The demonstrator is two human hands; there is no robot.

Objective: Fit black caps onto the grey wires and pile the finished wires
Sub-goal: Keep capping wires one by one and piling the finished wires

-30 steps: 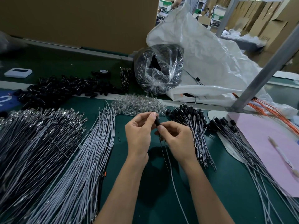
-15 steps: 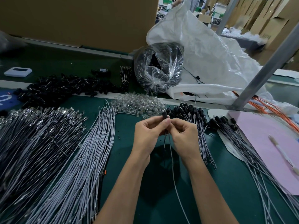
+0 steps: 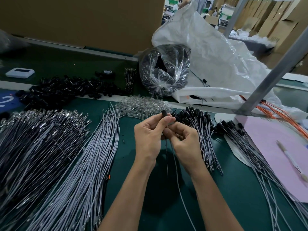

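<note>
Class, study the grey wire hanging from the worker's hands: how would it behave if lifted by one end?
Probably floppy: the grey wire droops from between the left hand and right hand and bends across the green mat. Likely very light: it is thin, and a pinch below the black cap holds it up.

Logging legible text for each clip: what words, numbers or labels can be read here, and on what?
"2": white numeral on the blue sign at the left edge of the view.
On the white device: screen shows nothing readable.
On the cardboard boxes far right: print too blurred to read.
On the black cap and grey wire: no marking visible.
</note>
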